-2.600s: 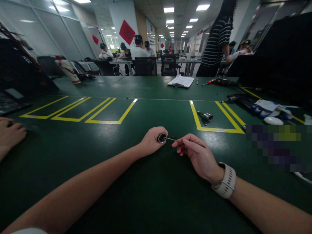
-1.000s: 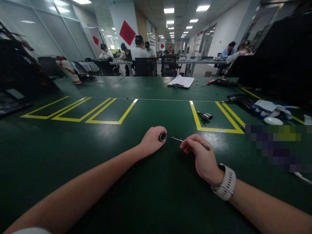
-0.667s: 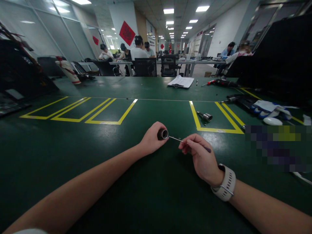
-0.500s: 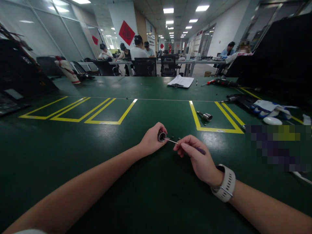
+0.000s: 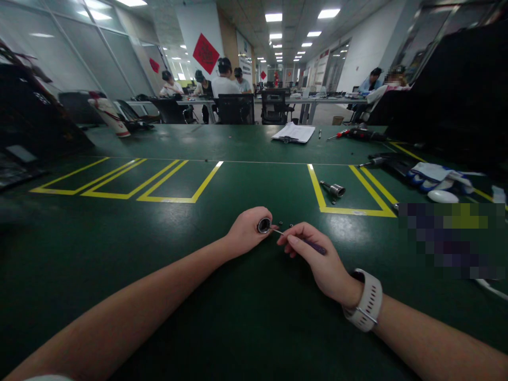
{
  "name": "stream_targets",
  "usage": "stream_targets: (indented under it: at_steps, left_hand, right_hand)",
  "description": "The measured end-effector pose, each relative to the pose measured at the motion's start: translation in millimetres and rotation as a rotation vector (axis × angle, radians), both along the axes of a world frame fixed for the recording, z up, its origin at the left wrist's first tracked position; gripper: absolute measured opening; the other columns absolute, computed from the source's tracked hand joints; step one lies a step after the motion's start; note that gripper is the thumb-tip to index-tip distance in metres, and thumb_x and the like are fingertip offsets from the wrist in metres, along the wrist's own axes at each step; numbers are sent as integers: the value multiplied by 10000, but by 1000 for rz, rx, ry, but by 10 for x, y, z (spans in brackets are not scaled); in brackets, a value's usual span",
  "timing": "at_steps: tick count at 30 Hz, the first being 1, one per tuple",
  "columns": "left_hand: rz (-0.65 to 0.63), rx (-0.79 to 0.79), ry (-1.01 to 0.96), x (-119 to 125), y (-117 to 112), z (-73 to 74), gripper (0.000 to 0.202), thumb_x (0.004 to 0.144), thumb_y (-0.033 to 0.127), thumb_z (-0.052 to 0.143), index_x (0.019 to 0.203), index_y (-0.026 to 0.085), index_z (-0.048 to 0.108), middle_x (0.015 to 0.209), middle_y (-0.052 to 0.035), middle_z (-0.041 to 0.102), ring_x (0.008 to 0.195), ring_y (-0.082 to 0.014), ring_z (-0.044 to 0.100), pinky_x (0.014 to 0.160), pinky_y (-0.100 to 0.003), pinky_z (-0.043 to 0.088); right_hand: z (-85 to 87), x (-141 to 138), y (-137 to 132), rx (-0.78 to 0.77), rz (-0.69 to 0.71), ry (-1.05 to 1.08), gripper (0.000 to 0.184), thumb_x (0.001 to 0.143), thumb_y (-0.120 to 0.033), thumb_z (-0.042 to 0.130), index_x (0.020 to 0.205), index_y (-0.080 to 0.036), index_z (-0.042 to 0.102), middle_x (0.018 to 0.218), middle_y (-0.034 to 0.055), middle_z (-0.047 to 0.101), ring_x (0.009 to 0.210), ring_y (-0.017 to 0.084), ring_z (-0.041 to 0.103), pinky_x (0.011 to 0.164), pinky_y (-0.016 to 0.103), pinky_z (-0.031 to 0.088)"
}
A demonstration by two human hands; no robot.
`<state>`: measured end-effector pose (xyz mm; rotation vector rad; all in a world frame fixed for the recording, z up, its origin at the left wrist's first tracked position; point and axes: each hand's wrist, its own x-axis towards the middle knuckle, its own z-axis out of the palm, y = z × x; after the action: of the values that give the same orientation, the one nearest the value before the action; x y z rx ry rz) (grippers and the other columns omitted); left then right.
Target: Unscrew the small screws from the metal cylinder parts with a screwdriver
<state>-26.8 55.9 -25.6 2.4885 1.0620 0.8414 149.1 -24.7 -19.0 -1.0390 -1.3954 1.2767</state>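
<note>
My left hand (image 5: 246, 231) is closed around a round metal socket (image 5: 264, 225), its open end turned toward me. In my right hand (image 5: 311, 254) is a thin screwdriver (image 5: 316, 246) with a dark purple handle, gripped like a pen. The slim shaft points left and its end lies at the right side of the socket's rim; whether it touches the rim or passes behind it I cannot tell. Just beyond my hands, two small dark nuts (image 5: 291, 226) rest on the green table (image 5: 238, 317).
Inside the right yellow-taped area lies another metal socket piece (image 5: 337, 190) with a small part beside it. A clipboard with papers (image 5: 293, 133) lies farther back. Power tools (image 5: 363, 134) and white-blue gloves (image 5: 438, 175) are at the right. Several people sit at tables beyond.
My right hand and the screwdriver have moved slightly left, nearer the socket. The left-hand fingers have shifted lower around the socket, which has turned a little.
</note>
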Motion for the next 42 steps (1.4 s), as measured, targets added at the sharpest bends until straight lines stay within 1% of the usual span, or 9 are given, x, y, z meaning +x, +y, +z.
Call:
stream_targets:
  at_steps: [8, 14, 20, 23, 28, 30, 34, 39, 42]
  left_hand:
    - [-31, 12, -13, -9, -21, 4, 177, 787, 281, 586, 682, 167, 502, 660, 22, 516, 610, -108, 485, 564, -227, 372]
    - [-54, 14, -30, -8, -30, 15, 175, 786, 258, 586, 674, 165, 488, 654, 26, 502, 599, -102, 472, 563, -225, 362]
    - [-58, 0, -58, -4, -24, 9, 180, 790, 263, 581, 677, 165, 481, 655, 29, 496, 596, -99, 466, 560, -222, 361]
    - [-59, 2, -67, -4, -17, 1, 184, 785, 268, 592, 679, 165, 482, 658, 30, 497, 598, -99, 466, 557, -220, 361]
    - [-53, 2, -76, -7, -5, -7, 173, 785, 250, 595, 683, 162, 486, 661, 31, 493, 600, -97, 463, 556, -217, 357]
    - [-60, 5, -77, -8, -5, -6, 170, 783, 236, 592, 677, 163, 481, 657, 34, 485, 601, -96, 459, 557, -216, 356]
    - [-51, 9, -137, -7, -11, 3, 190, 780, 236, 599, 665, 163, 467, 649, 37, 469, 592, -91, 446, 552, -212, 353]
    - [-64, -23, -229, -4, -9, 1, 224, 780, 261, 607, 648, 162, 456, 638, 37, 459, 581, -88, 442, 542, -210, 355]
    - [-39, -1, -216, -12, -2, -4, 190, 790, 227, 582, 657, 160, 463, 644, 34, 466, 591, -92, 448, 554, -215, 360]
  right_hand:
    - [-6, 19, 1, 25, 76, 37, 156, 861, -314, 531, 878, -214, 650, 890, 38, 632, 770, 164, 553, 667, 305, 436]
    - [-16, 32, 6, 24, 94, 81, 136, 857, -299, 541, 869, -220, 652, 911, 34, 639, 774, 163, 555, 675, 308, 432]
    - [-10, 34, 10, 29, 117, 70, 138, 864, -306, 535, 886, -223, 642, 936, 35, 631, 784, 163, 554, 682, 310, 433]
    - [8, 38, 3, 44, 107, 34, 135, 865, -300, 531, 882, -224, 641, 927, 32, 628, 783, 166, 554, 680, 315, 430]
    - [32, 36, -13, 89, 76, -76, 145, 862, -290, 527, 878, -211, 648, 837, 29, 608, 774, 173, 546, 701, 330, 419]
    - [21, 28, -9, 68, 73, -47, 144, 855, -296, 534, 868, -208, 647, 834, 31, 608, 766, 171, 546, 684, 323, 421]
    - [5, 6, 13, -4, 91, 102, 120, 844, -290, 546, 860, -213, 637, 914, 38, 630, 751, 157, 542, 646, 300, 424]
    - [48, 1, 22, -118, 110, 248, 103, 846, -258, 537, 849, -211, 628, 952, 38, 651, 721, 139, 539, 633, 285, 417]
    - [53, 4, 16, -110, 80, 260, 106, 847, -264, 535, 842, -209, 625, 939, 38, 654, 723, 142, 540, 639, 290, 418]
